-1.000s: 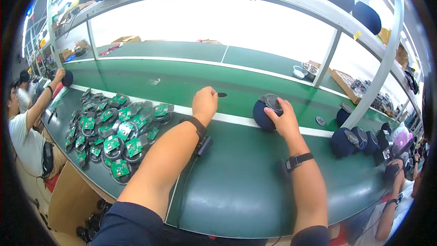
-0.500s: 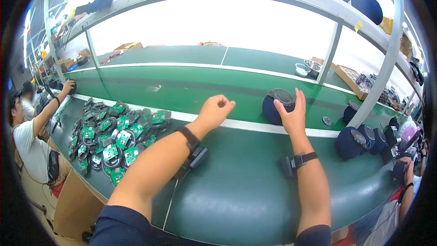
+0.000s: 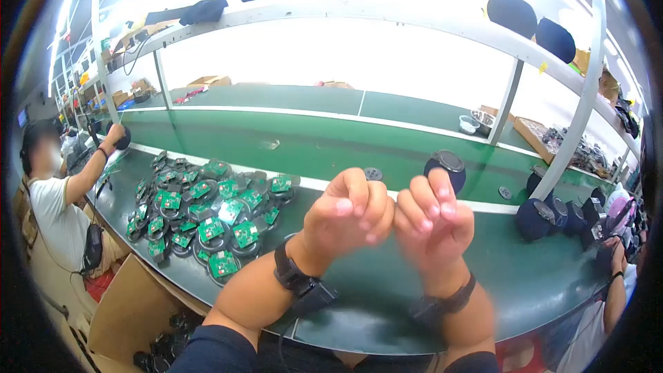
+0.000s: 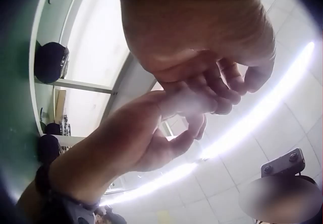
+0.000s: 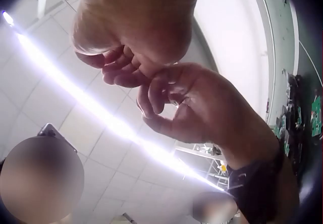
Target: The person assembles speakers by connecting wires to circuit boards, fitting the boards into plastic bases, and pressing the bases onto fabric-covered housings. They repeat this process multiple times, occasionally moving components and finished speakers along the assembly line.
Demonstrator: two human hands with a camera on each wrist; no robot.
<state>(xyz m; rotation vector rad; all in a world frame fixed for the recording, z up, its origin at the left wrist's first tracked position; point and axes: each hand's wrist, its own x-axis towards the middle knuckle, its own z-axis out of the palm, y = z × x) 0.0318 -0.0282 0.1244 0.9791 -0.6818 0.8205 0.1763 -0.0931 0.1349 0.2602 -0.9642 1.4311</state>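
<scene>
My left hand (image 3: 345,217) and right hand (image 3: 435,228) are raised side by side over the bench, fingers curled and touching each other between them. I see nothing held in either one. In the left wrist view the left hand (image 4: 202,37) is above the right hand (image 4: 151,128); the right wrist view shows the right hand (image 5: 136,27) over the left hand (image 5: 197,103). Just behind my right hand stands a dark blue ball with a round black cap (image 3: 449,161), partly hidden. A small dark disc (image 3: 373,174) lies behind my left fingers.
A heap of green circuit boards on black rings (image 3: 210,228) covers the bench at left. More dark balls (image 3: 535,220) stand at right, near another small disc (image 3: 505,193). Shelf posts (image 3: 507,102) rise behind. People work at both sides; a cardboard box (image 3: 131,304) is below left.
My right hand has let go of the capped ball and moved away from it. Both hands have come together, nearer to the camera, with their fingers curled. The head view has shifted.
</scene>
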